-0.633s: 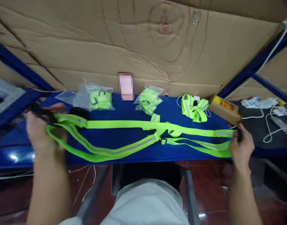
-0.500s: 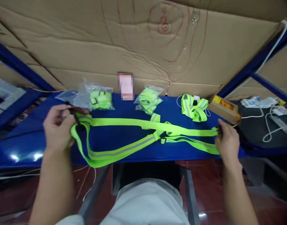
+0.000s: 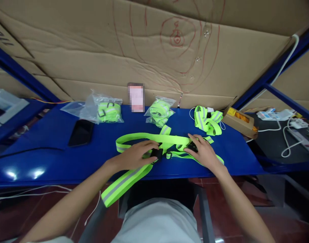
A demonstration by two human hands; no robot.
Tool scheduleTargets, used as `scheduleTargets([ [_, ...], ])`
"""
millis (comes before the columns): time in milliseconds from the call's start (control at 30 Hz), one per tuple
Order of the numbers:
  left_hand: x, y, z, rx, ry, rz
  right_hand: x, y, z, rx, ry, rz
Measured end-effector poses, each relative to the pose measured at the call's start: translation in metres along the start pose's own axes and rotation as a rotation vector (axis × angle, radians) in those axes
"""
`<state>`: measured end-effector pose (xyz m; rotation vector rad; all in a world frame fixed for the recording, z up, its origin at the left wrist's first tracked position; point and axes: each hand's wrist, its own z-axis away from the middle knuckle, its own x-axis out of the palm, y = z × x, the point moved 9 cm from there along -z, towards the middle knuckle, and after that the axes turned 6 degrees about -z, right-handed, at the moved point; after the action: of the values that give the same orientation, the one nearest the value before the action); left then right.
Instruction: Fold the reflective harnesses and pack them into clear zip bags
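1. Neon yellow-green fabric strap with a grey stripe (image 3: 169, 138) sprawls across the shiny blue counter (image 3: 50, 158), one loop poking past the front edge.
2. Left hand (image 3: 137, 154) is at its black plastic buckle (image 3: 157, 154); can't tell if the fingers pinch it.
3. Right hand (image 3: 204, 152): fingers spread over another black piece (image 3: 193, 146).
4. Further back, two clear bags (image 3: 109, 111) of similar strap.

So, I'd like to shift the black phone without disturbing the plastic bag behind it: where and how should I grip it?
I'd take the black phone by its two long edges, toward the near end, coming from above on the near side. It lies flat on the blue tabletop, so those edges suit a pinch, and the clear plastic bag crowds its far end.
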<state>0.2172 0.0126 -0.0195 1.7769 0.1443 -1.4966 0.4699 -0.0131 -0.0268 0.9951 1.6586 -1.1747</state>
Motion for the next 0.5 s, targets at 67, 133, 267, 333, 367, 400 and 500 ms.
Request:
scheduleTargets([
  [67,0.007,0.003,0.002,-0.030,0.016,0.033,-0.003,0.001,-0.003,0.016,-0.025,-0.096],
  [133,0.018,0.007,0.003,-0.052,0.007,0.040,-0.009,-0.006,-0.009,0.025,-0.005,-0.167],
  [267,0.034,0.020,-0.003,-0.046,0.028,0.057,-0.012,-0.048,-0.029,-0.082,0.021,-0.107],
  [333,0.038,0.025,-0.006,-0.032,0.045,0.102,-0.001,-0.071,-0.040,-0.172,-0.048,-0.021],
  [367,0.038,0.027,-0.007,-0.029,0.050,0.129,0.003,-0.078,-0.045,-0.201,-0.079,0.009],
  [400,0.038,0.028,-0.008,-0.031,0.049,0.155,0.005,-0.082,-0.051,-0.213,-0.091,0.022],
  [500,0.034,0.027,-0.003,-0.056,0.023,0.212,-0.012,-0.074,-0.066,-0.174,0.018,-0.041],
])
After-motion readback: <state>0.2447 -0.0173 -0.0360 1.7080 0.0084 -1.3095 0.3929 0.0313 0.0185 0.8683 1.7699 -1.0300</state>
